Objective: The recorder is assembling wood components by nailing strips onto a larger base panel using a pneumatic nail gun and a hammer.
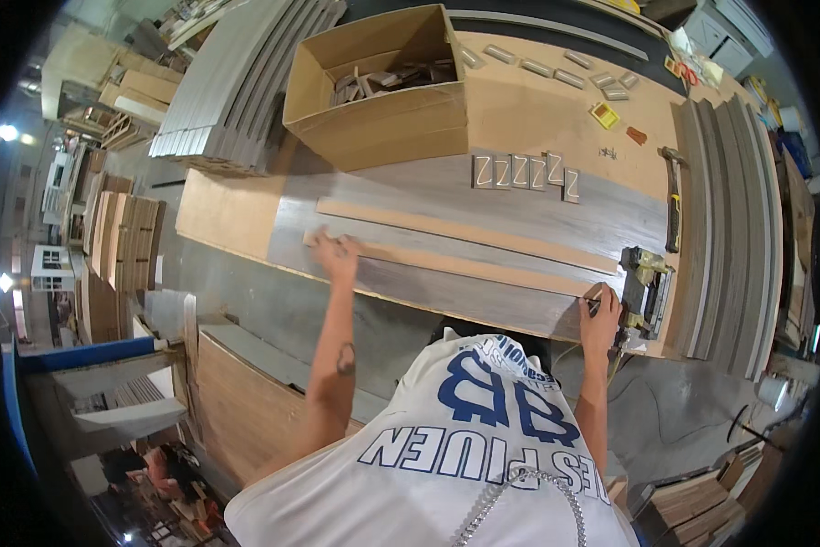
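Note:
Two long tan wood strips lie side by side on a grey wood-grain panel (382,202). At the left end of the nearer strip (464,266) my left hand (337,255) grips it with bent fingers. My right hand (599,314) is closed at that strip's other end, around a small wooden block (595,294) partly hidden by the fingers. The farther strip (464,233) lies untouched. Beyond both strips, several small grey blocks (520,171) stand in a row, each with a pale zigzag line on top. A nail gun (645,287) rests just right of my right hand.
An open cardboard box (382,137) of small wood pieces stands behind the panel. A hammer (673,201) lies at the right. Stacked grey boards (724,228) flank the bench, with more boards (237,82) at back left. Loose blocks (569,79) and a yellow tape measure (603,115) lie farther back.

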